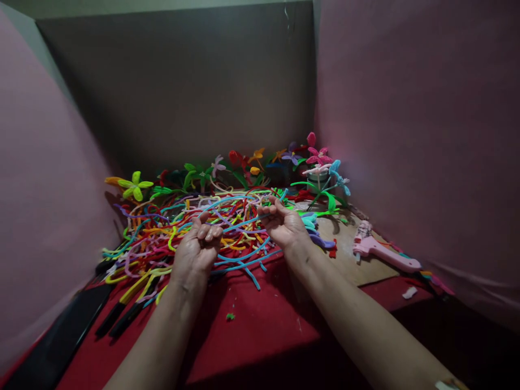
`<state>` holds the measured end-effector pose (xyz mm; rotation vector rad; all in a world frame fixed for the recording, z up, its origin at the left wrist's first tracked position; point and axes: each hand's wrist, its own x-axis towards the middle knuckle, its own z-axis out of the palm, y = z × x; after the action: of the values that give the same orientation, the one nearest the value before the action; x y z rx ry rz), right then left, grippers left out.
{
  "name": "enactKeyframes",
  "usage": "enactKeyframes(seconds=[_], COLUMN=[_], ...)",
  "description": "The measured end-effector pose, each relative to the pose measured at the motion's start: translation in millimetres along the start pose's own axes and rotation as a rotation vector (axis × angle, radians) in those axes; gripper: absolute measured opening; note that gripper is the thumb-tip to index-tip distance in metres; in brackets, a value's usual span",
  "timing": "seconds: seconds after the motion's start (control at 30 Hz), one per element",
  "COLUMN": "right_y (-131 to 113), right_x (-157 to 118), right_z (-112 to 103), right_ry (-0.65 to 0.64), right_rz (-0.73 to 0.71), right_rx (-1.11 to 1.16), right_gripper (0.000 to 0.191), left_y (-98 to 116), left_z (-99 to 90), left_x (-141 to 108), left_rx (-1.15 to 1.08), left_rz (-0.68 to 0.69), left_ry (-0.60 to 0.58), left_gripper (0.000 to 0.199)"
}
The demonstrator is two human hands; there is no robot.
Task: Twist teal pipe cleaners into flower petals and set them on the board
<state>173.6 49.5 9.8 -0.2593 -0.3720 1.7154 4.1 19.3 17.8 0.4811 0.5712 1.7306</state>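
Observation:
A light blue pipe cleaner (244, 223) stretches between my two hands, above a tangled heap of coloured pipe cleaners (158, 238). My left hand (198, 246) has its fingers curled around one end. At the other end, my right hand (284, 223) pinches it between thumb and fingers. More light blue pipe cleaners (244, 261) lie loose just below and between the hands, on the red cloth (260, 325). The exact grip of the left fingertips is partly hidden.
A pink glue gun (384, 252) rests on a brown board (349, 260) at the right. Finished pipe-cleaner flowers, such as a yellow-green one (136, 187) and a pink one (319, 156), line the back. A dark flat object (60, 336) lies at the left edge.

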Motion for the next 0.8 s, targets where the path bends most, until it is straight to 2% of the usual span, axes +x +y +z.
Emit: enactKeyframes(seconds=[0.17,0.33,0.47,0.63,0.8], right_y=[5,5,1,-5,-10], right_x=[-3,-3,-4,-5,-2], right_z=[-4,-7,-6,-6,-9], right_ry=[0.028,0.05,0.038,0.036,0.006], right_rz=[-0.006,0.043,0.053,0.026,-0.018], right_rx=[-0.005,-0.053,-0.066,-0.023,-0.061], right_gripper=[0.017,0.019,0.016,0.006,0.002], left_y=[-3,-4,-2,5,10], left_z=[-4.0,-9.9,-9.7,-11.7,-16.0], left_x=[2,2,0,5,8], left_rx=[0.065,0.245,0.283,0.197,0.271], left_rz=[0.039,0.107,0.086,0.064,0.034], left_ry=[-0.037,-0.062,-0.087,-0.022,0.002], left_gripper=[0.027,0.017,0.016,0.018,0.018])
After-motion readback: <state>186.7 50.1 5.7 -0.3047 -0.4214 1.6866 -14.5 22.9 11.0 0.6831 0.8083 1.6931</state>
